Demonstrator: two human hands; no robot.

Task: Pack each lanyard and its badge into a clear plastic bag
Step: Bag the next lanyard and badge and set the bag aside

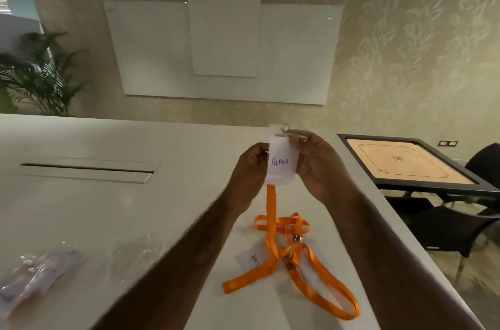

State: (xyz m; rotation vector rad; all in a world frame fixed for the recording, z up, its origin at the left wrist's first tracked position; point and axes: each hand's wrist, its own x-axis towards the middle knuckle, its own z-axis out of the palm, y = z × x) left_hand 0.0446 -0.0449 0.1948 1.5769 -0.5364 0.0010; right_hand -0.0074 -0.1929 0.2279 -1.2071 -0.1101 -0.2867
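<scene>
While the left hand grips one side of the badge marked ALPHA and the right hand pinches its top corner beside the metal ring, the card stands upright above the white bench. Its orange lanyard hangs from under the card's lower edge down to the bench, ending in tangled loops that cross a second badge lying flat. Further left lie a clear bag, seemingly empty, and a filled bag. A carrom board sits off right.
</scene>
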